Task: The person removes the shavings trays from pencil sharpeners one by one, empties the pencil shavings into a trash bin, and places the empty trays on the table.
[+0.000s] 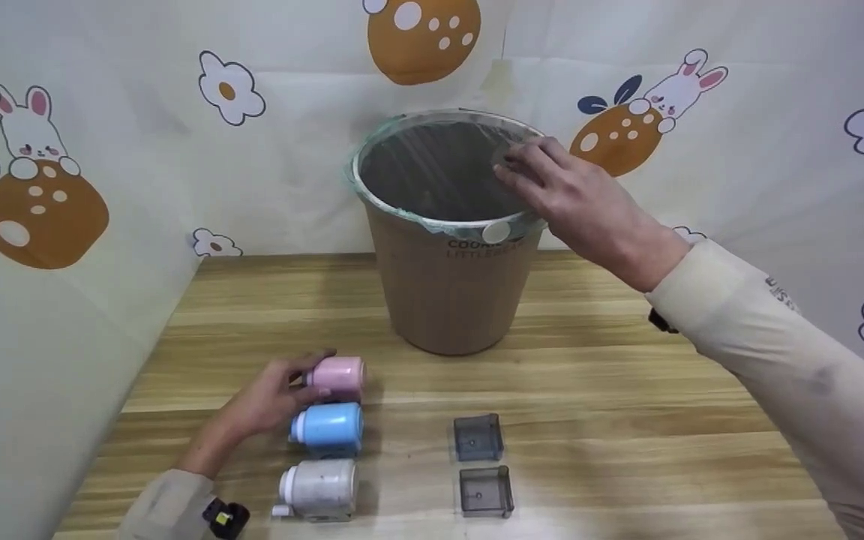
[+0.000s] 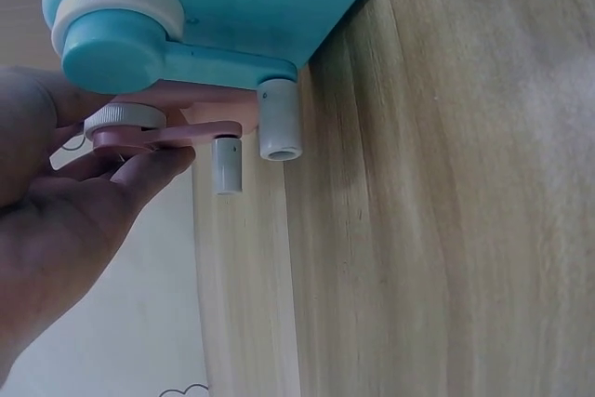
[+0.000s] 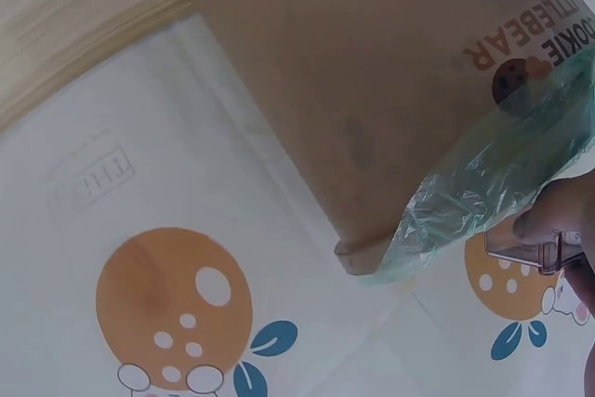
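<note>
My left hand (image 1: 271,397) grips the crank end of a pink pencil sharpener (image 1: 340,374). In the left wrist view, fingers and thumb lie about its pink crank (image 2: 200,131). A blue pencil sharpener (image 1: 332,426) and a white pencil sharpener (image 1: 321,484) stand in a row nearer to me. Over the opening of a brown trash can (image 1: 454,292), my right hand (image 1: 589,202) pinches a clear shavings drawer (image 3: 521,250), seen best in the right wrist view. Its inside is hidden by the fingers. Two more grey see-through drawers (image 1: 478,438) lie right of the sharpeners.
A greenish plastic liner (image 1: 421,221) folds over the can's rim. The can stands at the back of the wooden table (image 1: 627,420). Behind it hangs a pale printed cloth (image 1: 289,172) with rabbits and flowers, which also closes off both sides.
</note>
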Tool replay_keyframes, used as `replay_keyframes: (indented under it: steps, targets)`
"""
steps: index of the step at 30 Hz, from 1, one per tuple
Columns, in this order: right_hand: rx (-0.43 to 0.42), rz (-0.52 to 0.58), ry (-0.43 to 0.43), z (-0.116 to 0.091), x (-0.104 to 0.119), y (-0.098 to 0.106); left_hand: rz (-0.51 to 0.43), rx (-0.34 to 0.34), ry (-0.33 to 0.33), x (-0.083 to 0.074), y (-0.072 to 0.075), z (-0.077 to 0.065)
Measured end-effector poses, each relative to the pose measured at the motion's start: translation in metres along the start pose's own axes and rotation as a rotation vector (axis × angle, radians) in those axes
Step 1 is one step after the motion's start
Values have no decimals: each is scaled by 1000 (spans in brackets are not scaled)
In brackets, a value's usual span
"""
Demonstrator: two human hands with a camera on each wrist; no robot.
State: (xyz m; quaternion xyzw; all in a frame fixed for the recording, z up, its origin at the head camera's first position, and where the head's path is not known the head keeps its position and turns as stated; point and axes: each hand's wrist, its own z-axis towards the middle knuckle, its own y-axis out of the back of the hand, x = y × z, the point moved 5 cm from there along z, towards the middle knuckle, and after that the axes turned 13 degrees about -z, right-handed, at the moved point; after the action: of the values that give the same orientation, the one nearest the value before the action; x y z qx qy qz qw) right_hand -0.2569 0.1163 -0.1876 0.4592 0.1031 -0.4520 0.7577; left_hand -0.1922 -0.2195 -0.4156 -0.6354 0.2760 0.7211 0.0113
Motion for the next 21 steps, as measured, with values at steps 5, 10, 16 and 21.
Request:
replay_keyframes:
  steps: [5, 10, 16, 21]
  targets:
    - [-44, -53, 40, -2, 2, 3, -1, -4, 15, -1, 0, 0]
    - [-135, 67, -57, -6, -1, 11, -3, -10, 28, -2, 1, -1]
    - [-231, 176, -186, -10, -6, 16, 5, -22, -2, -2, 0, -1]
    - [-155, 230, -261, -18, -9, 13, 15, -27, -15, 0, -1, 0]
